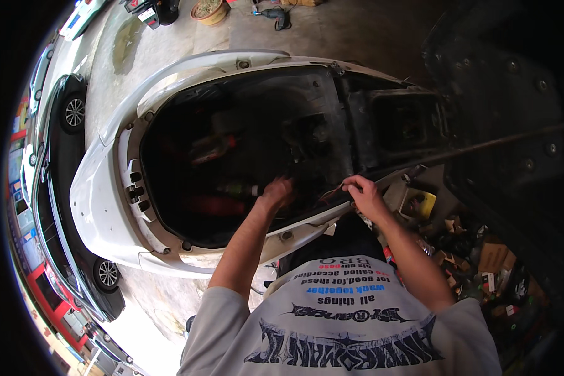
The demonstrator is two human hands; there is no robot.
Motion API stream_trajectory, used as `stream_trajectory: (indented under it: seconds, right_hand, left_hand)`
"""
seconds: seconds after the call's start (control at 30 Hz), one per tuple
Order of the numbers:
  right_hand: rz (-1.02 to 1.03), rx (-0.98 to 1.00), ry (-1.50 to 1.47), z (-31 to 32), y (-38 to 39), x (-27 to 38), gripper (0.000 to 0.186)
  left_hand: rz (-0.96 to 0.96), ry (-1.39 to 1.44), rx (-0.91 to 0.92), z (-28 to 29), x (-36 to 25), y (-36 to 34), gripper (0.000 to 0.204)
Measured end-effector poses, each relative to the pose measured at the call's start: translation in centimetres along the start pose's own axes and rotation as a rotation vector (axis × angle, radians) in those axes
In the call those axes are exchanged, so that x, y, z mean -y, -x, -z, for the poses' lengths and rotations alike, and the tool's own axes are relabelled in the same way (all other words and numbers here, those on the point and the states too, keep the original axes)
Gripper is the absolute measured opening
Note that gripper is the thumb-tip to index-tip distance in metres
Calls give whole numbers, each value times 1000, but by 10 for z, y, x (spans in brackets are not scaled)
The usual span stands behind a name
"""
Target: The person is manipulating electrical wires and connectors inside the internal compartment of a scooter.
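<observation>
A white scooter body [100, 194] lies in front of me, its dark storage compartment [250, 94] uncovered. At the compartment's near right edge, my right hand [365, 193] is closed, its fingertips pinching thin wires [332, 193]. My left hand [277, 192] reaches over the near part of the compartment; its fingers are smeared by motion and partly lost in the dark. Just left of it lies a dark bottle-like thing with a white end [235, 188]. Farther in, an orange-and-pale item [213, 148] rests on the compartment floor. Shadow hides most of the inside.
A dark panel with bolts [507, 113] stands up at the right. Below it are a yellow container [423, 205] and a heap of cardboard boxes [496, 258] and loose parts. A power drill [278, 17] and a plant pot [210, 12] sit on the floor beyond. Left, a black car [69, 188].
</observation>
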State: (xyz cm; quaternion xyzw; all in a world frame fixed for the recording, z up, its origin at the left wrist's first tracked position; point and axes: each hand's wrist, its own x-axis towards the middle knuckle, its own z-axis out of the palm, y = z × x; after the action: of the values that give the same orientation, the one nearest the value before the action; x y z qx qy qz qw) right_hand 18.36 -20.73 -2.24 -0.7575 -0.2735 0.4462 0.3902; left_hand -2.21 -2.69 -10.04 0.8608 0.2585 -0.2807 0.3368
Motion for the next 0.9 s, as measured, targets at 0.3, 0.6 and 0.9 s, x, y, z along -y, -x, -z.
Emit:
stream_trajectory:
  seconds: [0.3, 0.6, 0.9]
  right_hand:
    - [-325, -59, -70, 24, 70, -59, 19]
    - [-395, -101, -205, 27, 86, -72, 18]
    - [-466, -127, -290, 34, 89, -79, 17]
  left_hand:
    - [32, -13, -52, 15, -18, -8, 46]
    - [-30, 168, -222, 10, -21, -46, 32]
    - [-85, 355, -78, 22, -45, -59, 41]
